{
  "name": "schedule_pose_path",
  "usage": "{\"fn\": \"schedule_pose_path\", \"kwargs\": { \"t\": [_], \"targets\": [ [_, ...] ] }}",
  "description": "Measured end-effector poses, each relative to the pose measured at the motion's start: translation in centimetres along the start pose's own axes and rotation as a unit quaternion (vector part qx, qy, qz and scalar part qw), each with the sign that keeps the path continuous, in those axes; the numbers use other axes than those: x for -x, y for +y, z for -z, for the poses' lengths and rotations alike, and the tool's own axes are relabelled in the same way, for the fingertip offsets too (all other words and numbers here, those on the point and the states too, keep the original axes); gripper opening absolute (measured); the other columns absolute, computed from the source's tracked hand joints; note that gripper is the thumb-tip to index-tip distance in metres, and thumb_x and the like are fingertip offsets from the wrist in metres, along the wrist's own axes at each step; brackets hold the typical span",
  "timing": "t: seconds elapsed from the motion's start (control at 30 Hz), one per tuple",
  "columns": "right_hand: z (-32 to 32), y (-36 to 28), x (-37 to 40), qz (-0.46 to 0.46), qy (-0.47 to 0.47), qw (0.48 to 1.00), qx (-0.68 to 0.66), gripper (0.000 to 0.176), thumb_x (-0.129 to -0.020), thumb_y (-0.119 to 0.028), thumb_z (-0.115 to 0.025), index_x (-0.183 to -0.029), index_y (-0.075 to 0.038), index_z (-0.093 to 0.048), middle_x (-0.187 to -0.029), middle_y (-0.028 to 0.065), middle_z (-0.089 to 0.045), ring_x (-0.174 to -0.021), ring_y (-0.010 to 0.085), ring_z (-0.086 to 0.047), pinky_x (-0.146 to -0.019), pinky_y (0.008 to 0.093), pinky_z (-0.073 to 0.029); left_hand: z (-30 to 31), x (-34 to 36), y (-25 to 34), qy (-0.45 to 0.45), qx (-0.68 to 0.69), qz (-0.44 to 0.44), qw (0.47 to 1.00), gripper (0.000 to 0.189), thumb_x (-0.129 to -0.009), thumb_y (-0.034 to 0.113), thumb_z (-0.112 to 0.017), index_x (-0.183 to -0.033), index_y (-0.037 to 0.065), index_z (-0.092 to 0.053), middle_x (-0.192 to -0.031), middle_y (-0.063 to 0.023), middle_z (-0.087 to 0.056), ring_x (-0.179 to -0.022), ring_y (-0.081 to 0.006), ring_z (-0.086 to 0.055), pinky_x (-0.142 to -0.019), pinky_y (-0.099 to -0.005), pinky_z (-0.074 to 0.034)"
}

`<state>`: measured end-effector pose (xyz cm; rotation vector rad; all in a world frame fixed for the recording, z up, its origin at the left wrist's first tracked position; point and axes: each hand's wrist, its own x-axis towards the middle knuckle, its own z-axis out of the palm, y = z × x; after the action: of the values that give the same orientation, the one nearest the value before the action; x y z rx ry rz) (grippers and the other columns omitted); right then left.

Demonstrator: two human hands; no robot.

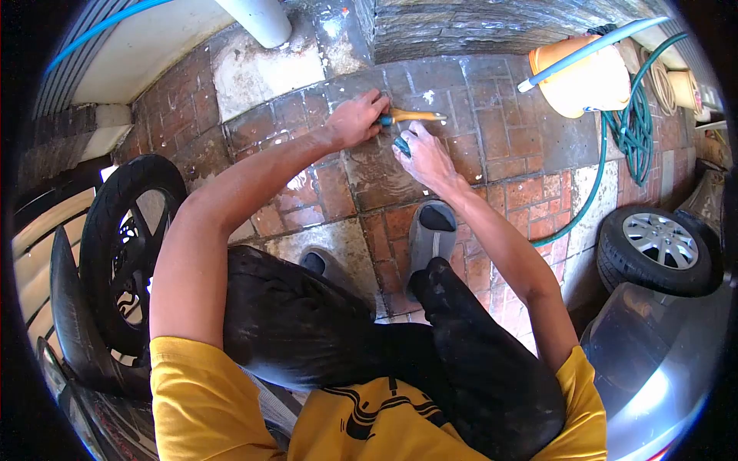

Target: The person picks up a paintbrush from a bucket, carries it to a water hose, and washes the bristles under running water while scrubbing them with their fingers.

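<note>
Wet red-brick floor [523, 140] beside a grey stone wall [461, 32].
Left hand [356, 121] grasps a yellow-and-teal tool [415, 116]; right hand [430, 160] clenches a small green object [401, 146].

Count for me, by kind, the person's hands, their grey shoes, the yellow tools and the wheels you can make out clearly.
Hands: 2 (left hand, right hand)
Grey shoes: 2
Yellow tool: 1
Wheels: 2 (black-spoked wheel, silver-rimmed wheel)
Total: 7
</note>
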<state>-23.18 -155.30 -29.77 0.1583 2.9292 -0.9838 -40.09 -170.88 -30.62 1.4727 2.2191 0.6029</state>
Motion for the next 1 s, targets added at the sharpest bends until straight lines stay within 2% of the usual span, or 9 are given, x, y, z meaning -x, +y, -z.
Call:
{"fn": "schedule_pose_path", "kwargs": {
  "t": [0.17,0.23,0.33,0.57,0.67,0.73,0.87,0.93,1.0],
  "targets": [
    [0.3,0.4,-0.2,0.006,0.027,1.0,0.004,0.03,-0.089,-0.022,-0.07,-0.104,0.004,-0.067,-0.114,0.0243,-0.061,-0.088,0.0451,-0.068,-0.077,0.0519,-0.056,-2.5,1.2,-1.2,0.014,-0.011,-0.056,0.998,0.046,-0.086,0.028,-0.078,-0.117,0.005,-0.052,-0.114,-0.0182,-0.05,-0.107,-0.0424,-0.059,-0.088,-0.0499,-0.051],
    [0.3,0.6,-0.2,0.007,0.027,1.0,0.001,0.029,-0.09,-0.021,-0.07,-0.104,0.004,-0.067,-0.113,0.0242,-0.061,-0.088,0.045,-0.068,-0.078,0.0518,-0.056,-2.3,1.1,-1.2,0.012,0.061,0.036,0.997,0.059,-0.082,0.028,-0.082,-0.126,0.003,-0.051,-0.117,-0.0186,-0.051,-0.109,-0.0426,-0.061,-0.091,-0.0492,-0.053],
    [0.3,0.5,-0.4,0.007,0.017,1.0,-0.003,0.029,-0.09,-0.021,-0.07,-0.104,0.005,-0.066,-0.112,0.0241,-0.061,-0.087,0.0448,-0.068,-0.078,0.0517,-0.056,-1.4,0.6,-1.3,-0.02,0.017,0.108,0.994,0.062,-0.081,0.025,-0.082,-0.129,0.003,-0.05,-0.123,-0.0202,-0.05,-0.118,-0.0436,-0.056,-0.095,-0.0485,-0.051],
    [0.0,0.5,-0.8,-0.003,0.011,1.0,-0.026,0.028,-0.09,-0.02,-0.072,-0.101,0.006,-0.068,-0.104,0.021,-0.061,-0.089,0.0423,-0.066,-0.081,0.0491,-0.055,-1.4,-1.1,-3.5,-0.038,0.016,0.018,0.999,0.068,-0.077,0.023,-0.084,-0.132,0.003,-0.049,-0.126,-0.0193,-0.054,-0.114,-0.0449,-0.059,-0.096,-0.0505,-0.05],
    [0.3,1.0,-1.1,0.001,-0.01,1.0,-0.01,0.03,-0.091,-0.021,-0.069,-0.105,0.006,-0.066,-0.113,0.0233,-0.061,-0.092,0.0422,-0.067,-0.079,0.0504,-0.056,-1.2,-2.2,-4.6,-0.068,0.059,0.007,0.996,0.056,-0.077,0.022,-0.082,-0.12,0.002,-0.053,-0.112,-0.019,-0.06,-0.108,-0.0446,-0.061,-0.089,-0.0502,-0.049],
    [0.4,1.4,-1.2,0.001,-0.007,1.0,-0.007,0.031,-0.091,-0.021,-0.069,-0.105,0.006,-0.066,-0.112,0.0225,-0.061,-0.092,0.0416,-0.067,-0.08,0.05,-0.056,-1.3,-2.6,-5.0,-0.064,0.09,0.019,0.994,0.039,-0.076,0.017,-0.082,-0.098,0.003,-0.053,-0.1,-0.0176,-0.063,-0.099,-0.0412,-0.063,-0.08,-0.0508,-0.047],
    [0.4,1.9,-1.5,-0.002,-0.006,1.0,0.01,0.032,-0.092,-0.023,-0.069,-0.106,0.005,-0.067,-0.11,0.0204,-0.061,-0.091,0.0405,-0.067,-0.079,0.0493,-0.056,-1.6,-2.7,-5.4,-0.087,0.095,0.05,0.99,0.034,-0.079,0.018,-0.078,-0.093,0.002,-0.052,-0.096,-0.0181,-0.061,-0.095,-0.042,-0.062,-0.077,-0.0494,-0.046],
    [0.4,2.0,-1.5,-0.001,0.002,1.0,0.01,0.032,-0.093,-0.024,-0.068,-0.106,0.005,-0.067,-0.109,0.0204,-0.061,-0.091,0.0406,-0.067,-0.079,0.0493,-0.056,-2.0,-2.4,-5.5,-0.003,0.126,0.006,0.992,0.024,-0.081,0.01,-0.075,-0.088,0.002,-0.054,-0.09,-0.0185,-0.063,-0.09,-0.0422,-0.062,-0.074,-0.0497,-0.046],
    [0.5,2.1,-1.6,0.001,0.01,1.0,0.01,0.033,-0.093,-0.024,-0.068,-0.106,0.005,-0.067,-0.108,0.0203,-0.06,-0.091,0.0407,-0.067,-0.079,0.0493,-0.056,-2.5,-2.4,-5.7,0.013,0.123,0.024,0.992,0.018,-0.084,0.01,-0.071,-0.089,0.002,-0.055,-0.091,-0.0197,-0.064,-0.09,-0.0432,-0.062,-0.075,-0.0504,-0.047]
  ]
}}
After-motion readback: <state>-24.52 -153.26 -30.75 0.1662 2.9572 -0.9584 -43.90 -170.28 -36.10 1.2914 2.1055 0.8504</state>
